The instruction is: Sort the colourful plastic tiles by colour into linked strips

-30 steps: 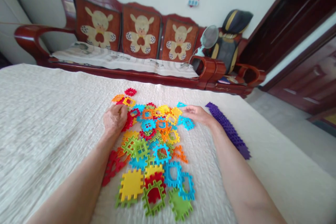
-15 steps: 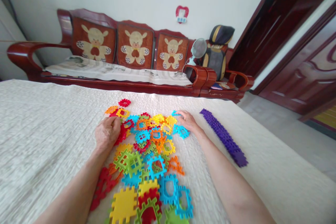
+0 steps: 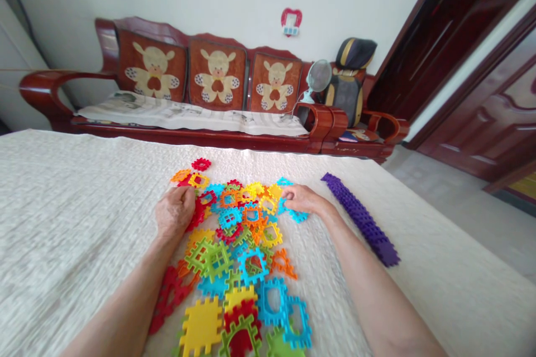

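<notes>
A pile of colourful plastic interlocking tiles (image 3: pixel 230 217) with notched edges lies on the cloth between my hands. My left hand (image 3: pixel 176 209) is closed in a fist at the pile's left side, against red tiles (image 3: pixel 196 215); the inside of the fist is hidden. At the far right of the pile, my right hand (image 3: pixel 302 199) has its fingers curled in over blue tiles (image 3: pixel 298 215). Whatever its fingertips pinch cannot be made out. Nearest me are a solid yellow tile (image 3: pixel 201 324), a green frame tile (image 3: pixel 240 337) and blue frame tiles (image 3: pixel 272 301).
A long strip of joined purple tiles (image 3: pixel 360 220) lies right of my right arm. White quilted cloth (image 3: pixel 84 206) covers the table. Beyond its far edge stand a wooden sofa (image 3: pixel 176 136) with bear cushions (image 3: pixel 218 75), a small fan (image 3: pixel 319 75) and a chair (image 3: pixel 355 100).
My right hand has come slightly nearer, and its fingers have curled in over the blue tiles. The left fist stays beside the red tiles. The whole view has shifted slightly.
</notes>
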Demonstrator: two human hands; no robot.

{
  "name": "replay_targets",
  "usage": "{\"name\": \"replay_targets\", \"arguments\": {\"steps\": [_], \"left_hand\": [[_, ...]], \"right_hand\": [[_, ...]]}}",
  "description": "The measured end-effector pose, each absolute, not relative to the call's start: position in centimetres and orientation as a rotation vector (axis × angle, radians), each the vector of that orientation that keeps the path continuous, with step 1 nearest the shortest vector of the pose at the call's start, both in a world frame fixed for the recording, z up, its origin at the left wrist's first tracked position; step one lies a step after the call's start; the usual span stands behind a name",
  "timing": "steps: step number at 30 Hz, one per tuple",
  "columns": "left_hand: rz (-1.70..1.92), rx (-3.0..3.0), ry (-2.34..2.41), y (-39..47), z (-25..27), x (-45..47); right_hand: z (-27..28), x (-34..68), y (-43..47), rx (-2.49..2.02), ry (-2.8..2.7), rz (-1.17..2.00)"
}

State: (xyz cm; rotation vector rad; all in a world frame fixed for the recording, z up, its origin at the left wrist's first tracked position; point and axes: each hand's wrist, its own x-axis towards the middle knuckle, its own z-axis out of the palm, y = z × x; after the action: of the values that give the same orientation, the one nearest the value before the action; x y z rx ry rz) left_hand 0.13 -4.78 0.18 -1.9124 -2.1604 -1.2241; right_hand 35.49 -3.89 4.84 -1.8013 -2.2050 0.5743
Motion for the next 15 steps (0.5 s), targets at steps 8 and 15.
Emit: {"name": "replay_targets", "arguments": {"steps": [8, 15], "left_hand": [[-1.242, -1.909, -2.151, -4.9, 0.4, 0.3], [-1.205, -1.895, -2.188, -4.9, 0.4, 0.4]], "right_hand": [[4.5, 35.3, -3.8, -1.869, -2.183, 0.503], [4.6, 36.5, -3.4, -1.622, -2.234, 0.638]]}}
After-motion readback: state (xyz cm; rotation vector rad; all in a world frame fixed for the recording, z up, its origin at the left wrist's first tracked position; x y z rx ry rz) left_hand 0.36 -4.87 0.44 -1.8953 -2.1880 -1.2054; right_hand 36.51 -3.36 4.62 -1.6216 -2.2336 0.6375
